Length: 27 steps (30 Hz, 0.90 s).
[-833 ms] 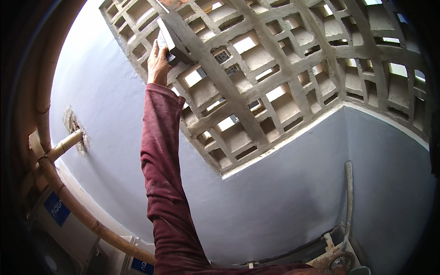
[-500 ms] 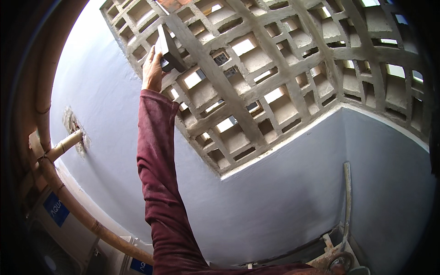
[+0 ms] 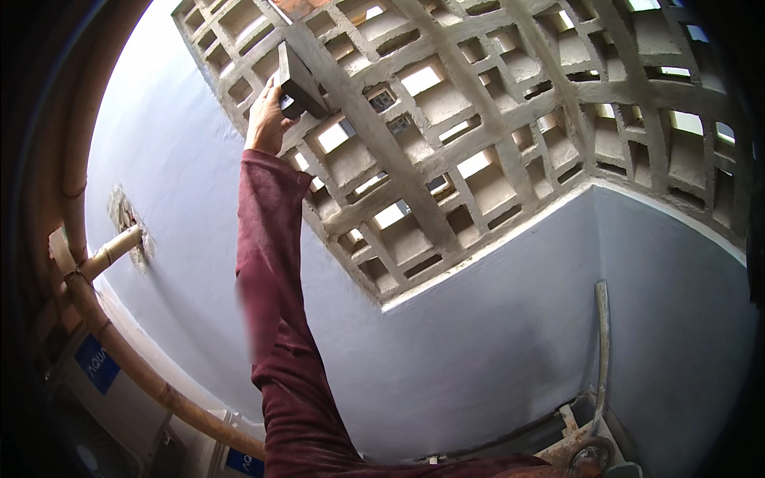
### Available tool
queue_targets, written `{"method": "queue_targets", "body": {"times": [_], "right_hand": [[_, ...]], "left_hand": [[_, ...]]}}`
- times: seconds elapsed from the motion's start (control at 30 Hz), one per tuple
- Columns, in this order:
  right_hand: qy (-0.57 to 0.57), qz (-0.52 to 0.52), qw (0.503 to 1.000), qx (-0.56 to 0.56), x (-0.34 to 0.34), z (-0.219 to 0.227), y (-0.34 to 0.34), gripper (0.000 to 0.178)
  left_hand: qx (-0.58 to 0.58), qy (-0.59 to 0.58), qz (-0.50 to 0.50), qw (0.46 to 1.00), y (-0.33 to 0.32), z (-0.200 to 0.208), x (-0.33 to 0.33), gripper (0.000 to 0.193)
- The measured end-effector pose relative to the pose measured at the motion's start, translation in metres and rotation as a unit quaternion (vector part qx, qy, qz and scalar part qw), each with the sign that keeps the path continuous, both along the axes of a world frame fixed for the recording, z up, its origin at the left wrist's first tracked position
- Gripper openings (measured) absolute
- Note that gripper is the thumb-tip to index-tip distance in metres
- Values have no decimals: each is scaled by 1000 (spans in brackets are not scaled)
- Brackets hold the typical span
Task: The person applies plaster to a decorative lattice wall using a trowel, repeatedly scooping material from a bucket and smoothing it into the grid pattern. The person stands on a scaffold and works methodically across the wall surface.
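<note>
My left hand [image 3: 265, 123] is raised high, its arm in a maroon sleeve [image 3: 275, 263]. It is closed round the left side of a dark rectangular block [image 3: 303, 86], with the thumb at the lower end. The block has a long flat grey face and a black end; its exact kind is not clear. It is held against or just in front of the grey concrete lattice [image 3: 351, 163], near the lattice's left border; whether it touches I cannot tell. More maroon cloth [image 3: 454, 468] shows along the bottom edge. My right hand is not visible.
A smooth blue-grey wall [image 3: 454, 358] lies below and left of the lattice. Bamboo poles [image 3: 159, 390] run down the left, one ending at a rough hole [image 3: 131, 219]. Boxy outdoor units [image 3: 111, 406] stand lower left. A narrow upright strip [image 3: 602, 350] lines the right corner.
The block has turned slightly in my left hand, showing more of its long grey face. My hand and forearm have shifted very little. The lattice and wall look the same.
</note>
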State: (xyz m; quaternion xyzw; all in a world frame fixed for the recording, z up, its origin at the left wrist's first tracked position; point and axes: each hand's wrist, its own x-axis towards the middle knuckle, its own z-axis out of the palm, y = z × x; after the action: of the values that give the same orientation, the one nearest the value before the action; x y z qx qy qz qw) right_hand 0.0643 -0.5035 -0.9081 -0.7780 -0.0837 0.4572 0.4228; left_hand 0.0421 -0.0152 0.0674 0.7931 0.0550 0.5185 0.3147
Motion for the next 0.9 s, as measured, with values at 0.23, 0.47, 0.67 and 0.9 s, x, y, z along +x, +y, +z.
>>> {"method": "queue_targets", "body": {"times": [0.23, 0.47, 0.67, 0.9], "right_hand": [[-25, 9, 975, 219, 20, 80, 62, 24], [26, 109, 782, 613, 57, 441, 243, 40], [216, 142, 682, 684, 33, 548, 279, 41], [-148, 159, 622, 752, 28, 635, 314, 47]], "left_hand": [[24, -91, -261, 961, 4, -100, -84, 35], [-405, -41, -560, 722, -102, -382, -70, 44], [-597, -27, -621, 508, -117, -457, -65, 42], [-527, 114, -648, 538, -64, -456, -78, 61]]}}
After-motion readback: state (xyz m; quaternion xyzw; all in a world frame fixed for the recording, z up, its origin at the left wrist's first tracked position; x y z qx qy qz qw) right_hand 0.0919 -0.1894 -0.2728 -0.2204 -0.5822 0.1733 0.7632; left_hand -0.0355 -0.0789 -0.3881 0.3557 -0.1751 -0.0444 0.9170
